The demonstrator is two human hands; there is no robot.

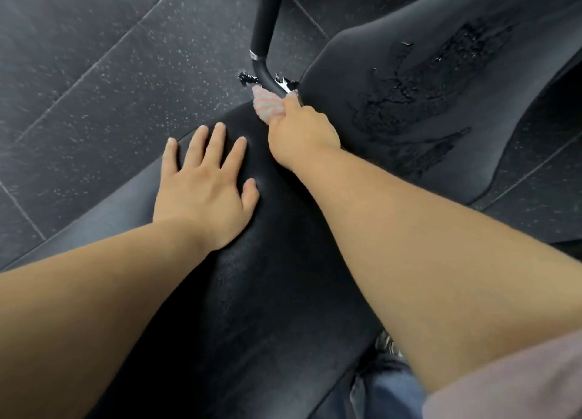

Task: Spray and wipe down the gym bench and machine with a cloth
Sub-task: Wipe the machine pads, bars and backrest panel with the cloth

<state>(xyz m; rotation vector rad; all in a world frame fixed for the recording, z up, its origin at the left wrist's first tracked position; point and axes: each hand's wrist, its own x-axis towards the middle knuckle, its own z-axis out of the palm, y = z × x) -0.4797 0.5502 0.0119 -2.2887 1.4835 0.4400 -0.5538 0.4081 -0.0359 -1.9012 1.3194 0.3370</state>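
A black padded bench pad point(252, 277) fills the lower middle of the head view. My left hand point(204, 185) lies flat on it with fingers spread, holding nothing. My right hand point(299, 132) is closed on a pink and white cloth point(266, 105), pressed against the base of a black curved metal bar point(266, 34) where the bar meets the gap between the pads. A second black pad point(425, 88) rises to the upper right, its surface cracked and worn with shiny wet-looking patches. No spray bottle is in view.
Dark speckled rubber floor tiles point(94, 88) spread to the left and behind. A shoe point(385, 344) and blue jeans point(387, 387) show at the lower right beside the bench. A mauve sleeve point(519, 384) covers my right upper arm.
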